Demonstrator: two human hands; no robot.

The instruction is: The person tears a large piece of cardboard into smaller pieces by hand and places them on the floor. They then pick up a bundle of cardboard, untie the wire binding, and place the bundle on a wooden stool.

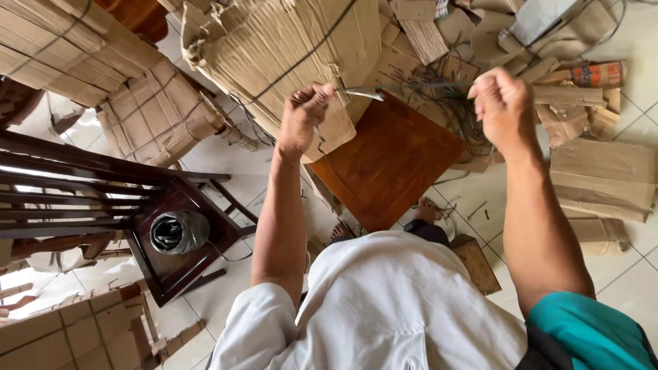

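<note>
The left hand (303, 113) is raised over a brown wooden surface (387, 161), its fingers curled tight around a thin dark wire (322, 140) that runs down from the fist toward the surface's near edge. A small pale metal tool (363, 93) sticks out sideways from the same fist, pointing toward the right hand. Just behind the left hand sits a big cardboard bundle (288, 41), bound with a dark strand and resting against the surface's far corner.

The right hand (502, 106) is up at about the same height, well apart from the left, its fingers closed in a fist; whether it grips anything I cannot tell. Between the 2 hands, at the far side of the surface, lies a tangle of loose dark wires (445, 96).

Cardboard scraps (576, 103) are heaped on the tiled floor (480, 199) to the right, with a flat stack (603, 178) beside them. To the left, a dark wooden chair (103, 185) holds a grey wire coil (178, 231) on its seat. 2 more tied bundles (161, 113) lie beyond the chair.
</note>
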